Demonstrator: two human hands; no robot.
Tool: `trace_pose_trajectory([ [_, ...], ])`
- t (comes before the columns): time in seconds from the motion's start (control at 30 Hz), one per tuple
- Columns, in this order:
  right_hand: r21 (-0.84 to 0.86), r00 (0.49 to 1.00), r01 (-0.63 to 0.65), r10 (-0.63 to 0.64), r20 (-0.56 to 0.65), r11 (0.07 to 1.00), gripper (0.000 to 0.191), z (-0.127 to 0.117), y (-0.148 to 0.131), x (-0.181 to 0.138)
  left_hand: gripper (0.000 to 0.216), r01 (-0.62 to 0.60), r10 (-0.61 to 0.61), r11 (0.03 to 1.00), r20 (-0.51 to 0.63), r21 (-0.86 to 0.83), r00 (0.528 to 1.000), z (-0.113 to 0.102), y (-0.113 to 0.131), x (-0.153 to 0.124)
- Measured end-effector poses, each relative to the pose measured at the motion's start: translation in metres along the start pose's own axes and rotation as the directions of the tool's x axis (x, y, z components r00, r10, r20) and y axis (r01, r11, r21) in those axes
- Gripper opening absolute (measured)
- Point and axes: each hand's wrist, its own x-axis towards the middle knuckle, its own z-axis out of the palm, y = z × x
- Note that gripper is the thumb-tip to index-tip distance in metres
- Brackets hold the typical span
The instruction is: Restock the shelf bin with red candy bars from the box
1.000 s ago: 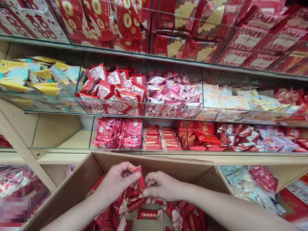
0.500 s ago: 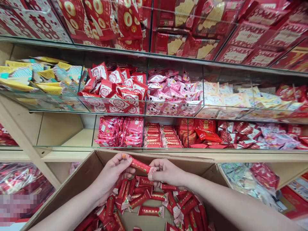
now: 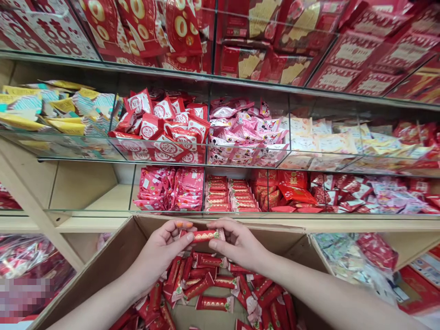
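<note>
Both my hands hold one long red candy packet [image 3: 205, 235] level above an open cardboard box [image 3: 113, 263]. My left hand [image 3: 164, 250] pinches its left end and my right hand [image 3: 237, 243] pinches its right end. Several more red packets [image 3: 213, 286] lie heaped in the box beneath my hands. Straight ahead, a glass shelf compartment holds neat stacks of the same red packets [image 3: 229, 196].
Glass-fronted shelves [image 3: 240, 160] carry red, pink, cream and yellow sweet packs in compartments. The compartment at lower left [image 3: 85, 192] holds nothing. Red boxes fill the top shelf. Bagged goods [image 3: 357, 263] sit to the right of the box, more bags at lower left.
My hands have lifted a red packet out of the heap and turned it from upright to level, raising it towards the box's far edge.
</note>
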Motion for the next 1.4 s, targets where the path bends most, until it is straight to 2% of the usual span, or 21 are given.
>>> trace_pose_trajectory([
  [0.1, 0.303, 0.983, -0.181, 0.182, 0.026, 0.936, 0.034, 0.003, 0.003, 0.002, 0.025, -0.065, 0.066, 0.996, -0.013, 0.063, 0.998, 0.002, 0.001, 0.0],
  [0.2, 0.435, 0.977, -0.192, 0.212, 0.004, 0.88, 0.04, 0.003, 0.003, 0.005, 0.032, -0.079, 0.081, 0.993, -0.028, 0.084, 0.996, 0.002, 0.002, -0.001],
  [0.37, 0.498, 0.959, -0.247, 0.282, 0.006, 0.831, 0.038, 0.0, -0.003, 0.009, 0.029, -0.05, 0.057, 0.994, -0.059, 0.101, 0.997, 0.001, 0.001, -0.001],
  [0.5, 0.524, 0.951, -0.28, 0.305, 0.04, 0.804, 0.035, -0.002, -0.007, 0.011, 0.03, -0.023, 0.024, 1.0, -0.061, 0.018, 0.998, 0.003, 0.001, -0.001],
  [0.67, 0.535, 0.939, -0.29, 0.345, -0.002, 0.793, 0.036, -0.004, -0.008, 0.012, 0.026, 0.021, -0.028, 0.997, -0.092, -0.078, 0.995, 0.004, 0.001, -0.001],
  [0.73, 0.521, 0.938, -0.276, 0.344, -0.036, 0.808, 0.035, -0.004, -0.007, 0.012, 0.022, 0.038, -0.045, 0.997, -0.089, -0.07, 0.995, 0.003, 0.001, -0.001],
  [0.83, 0.452, 0.945, -0.262, 0.323, -0.061, 0.853, 0.03, -0.004, -0.005, 0.009, 0.018, 0.024, -0.022, 0.998, -0.047, 0.054, 0.999, 0.003, 0.001, -0.001],
  [0.9, 0.357, 0.96, -0.243, 0.277, -0.048, 0.902, 0.024, -0.003, -0.005, 0.006, 0.022, 0.002, -0.012, 0.985, 0.06, 0.17, 0.998, 0.003, 0.001, -0.003],
  [0.97, 0.207, 0.983, -0.173, 0.182, -0.026, 0.963, 0.017, 0.0, -0.007, 0.002, 0.027, -0.025, -0.039, 0.96, 0.219, 0.28, 0.975, 0.005, 0.002, -0.005],
  [1.03, 0.109, 0.996, -0.085, 0.087, -0.019, 0.99, 0.013, 0.005, -0.01, -0.002, 0.027, -0.041, -0.075, 0.945, 0.336, 0.325, 0.939, 0.008, 0.001, -0.008],
  [1.07, 0.114, 0.997, -0.071, 0.074, -0.021, 0.991, 0.015, 0.007, -0.011, -0.003, 0.026, -0.038, -0.076, 0.952, 0.354, 0.304, 0.932, 0.01, 0.001, -0.009],
  [1.13, 0.2, 0.991, -0.122, 0.13, -0.028, 0.972, 0.026, 0.012, -0.01, -0.005, 0.027, 0.015, -0.062, 0.986, 0.281, 0.166, 0.958, 0.014, 0.0, -0.012],
  [1.2, 0.249, 0.977, -0.204, 0.213, -0.01, 0.947, 0.038, 0.016, -0.007, -0.006, 0.029, 0.097, -0.092, 0.995, 0.129, -0.03, 0.987, 0.017, -0.001, -0.014],
  [1.27, 0.168, 0.972, -0.235, 0.235, 0.017, 0.957, 0.041, 0.02, -0.004, -0.007, 0.028, 0.161, -0.159, 0.971, 0.027, -0.177, 0.987, 0.019, -0.001, -0.015],
  [1.33, 0.027, 0.979, -0.202, 0.201, 0.029, 0.979, 0.037, 0.023, -0.001, -0.009, 0.026, 0.205, -0.206, 0.952, 0.021, -0.226, 0.978, 0.02, -0.002, -0.015],
  [1.4, -0.097, 0.991, -0.127, 0.13, 0.022, 0.987, 0.028, 0.022, -0.002, -0.009, 0.027, 0.208, -0.207, 0.958, 0.027, -0.198, 0.978, 0.021, -0.003, -0.015],
])
